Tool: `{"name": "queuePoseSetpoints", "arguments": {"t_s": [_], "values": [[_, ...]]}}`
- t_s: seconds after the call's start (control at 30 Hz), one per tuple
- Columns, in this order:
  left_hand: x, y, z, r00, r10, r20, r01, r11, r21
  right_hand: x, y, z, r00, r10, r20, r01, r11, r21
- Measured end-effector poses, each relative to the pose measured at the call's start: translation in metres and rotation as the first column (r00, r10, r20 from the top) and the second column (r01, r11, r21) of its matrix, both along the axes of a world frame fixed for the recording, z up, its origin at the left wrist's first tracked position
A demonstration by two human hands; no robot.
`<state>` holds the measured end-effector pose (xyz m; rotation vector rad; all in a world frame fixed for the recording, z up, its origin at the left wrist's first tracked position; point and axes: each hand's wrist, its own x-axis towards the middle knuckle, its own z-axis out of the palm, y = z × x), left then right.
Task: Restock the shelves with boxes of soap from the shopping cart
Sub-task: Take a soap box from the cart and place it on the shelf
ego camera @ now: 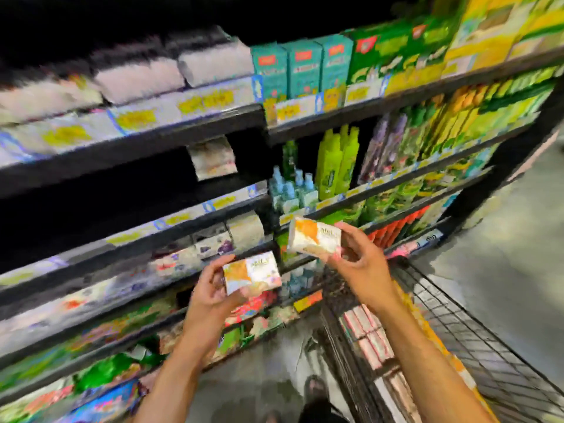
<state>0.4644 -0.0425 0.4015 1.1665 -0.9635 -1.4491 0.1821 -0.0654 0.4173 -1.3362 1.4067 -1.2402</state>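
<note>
In front of the dark shelves [189, 129], each hand holds one small box of soap up in the air, clear of shelf and cart. The left hand [210, 291] grips the left box [251, 276] with its fingers curled round the box's left end and lower edge; most of the printed face sticks out to the right. The right hand [361, 264] pinches the right box [314, 239] by its right end, fingertips above and below, the rest reaching out leftward and tilted. Both boxes are flat glossy cardboard rectangles, white with an orange patch; the print is blurred. Just beside the right arm stands the cart [457, 340], black wire mesh, with flat pink boxes [366, 334] packed in rows inside.
</note>
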Motion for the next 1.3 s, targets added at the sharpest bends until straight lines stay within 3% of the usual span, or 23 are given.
{"name": "queuePoseSetpoints", "arguments": {"t_s": [0.33, 0.6, 0.9, 1.3], "values": [[0.058, -0.028, 0.036, 0.987, 0.142, 0.076, -0.134, 0.985, -0.111, 0.091, -0.123, 0.052, 0.974, 0.163, -0.158, -0.183, 0.975, -0.123], [0.071, -0.055, 0.043, 0.965, 0.250, 0.075, -0.237, 0.960, -0.147, 0.125, -0.202, 0.060, 0.853, 0.278, -0.441, -0.306, 0.952, 0.010], [0.072, -0.061, 0.045, 0.956, 0.282, 0.075, -0.264, 0.946, -0.189, 0.133, -0.234, 0.051, 0.820, 0.319, -0.475, -0.298, 0.947, 0.121], [0.070, -0.062, 0.047, 0.956, 0.286, 0.071, -0.262, 0.935, -0.237, 0.140, -0.245, 0.046, 0.801, 0.290, -0.523, -0.293, 0.953, 0.080]]}}
